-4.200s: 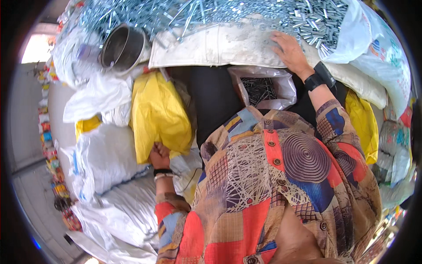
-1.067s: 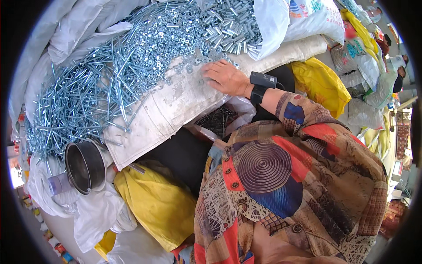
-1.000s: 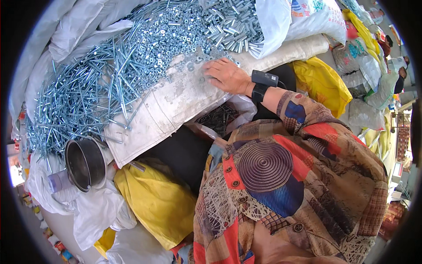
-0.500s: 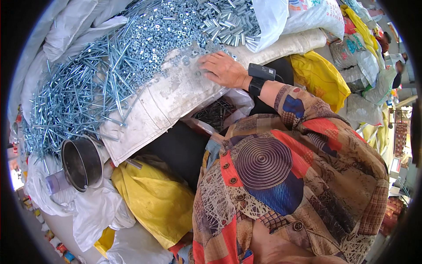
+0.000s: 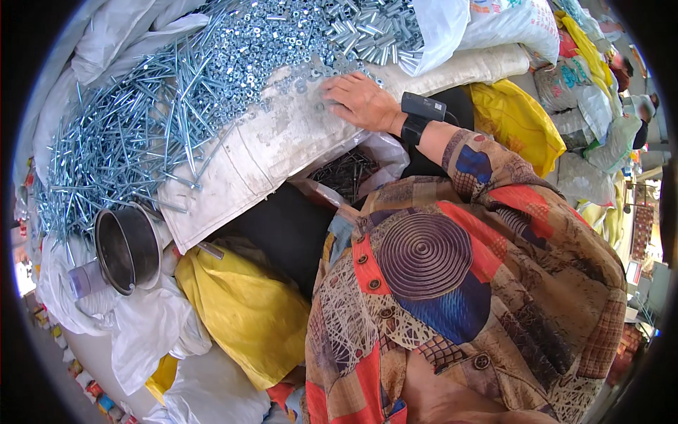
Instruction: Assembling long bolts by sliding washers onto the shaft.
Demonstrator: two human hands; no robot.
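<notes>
My right hand point(image 5: 361, 102) lies palm down at the edge of a white cloth point(image 5: 244, 159), its fingers stretched out toward the pile. Beside its fingertips are flat metal washers point(image 5: 302, 86); whether any lie under the palm is hidden. Beyond them spreads a heap of small nuts point(image 5: 258, 53). To the left is a tangle of long thin metal rods or bolts point(image 5: 120, 141), and short metal tubes point(image 5: 374, 32) are piled at the far right. A dark device point(image 5: 424, 106) is strapped to my right wrist. My left hand is out of sight.
A dark round metal pot point(image 5: 128, 251) lies tilted at the left, next to a clear plastic container point(image 5: 86, 279). Below the cloth, an open bag point(image 5: 346, 175) contains dark metal pieces. Yellow sacks point(image 5: 244, 311) and white sacks point(image 5: 505, 28) surround the work area.
My right hand stays near the washers, with its fingers a little more spread. The whole view has shifted slightly; the piles look the same.
</notes>
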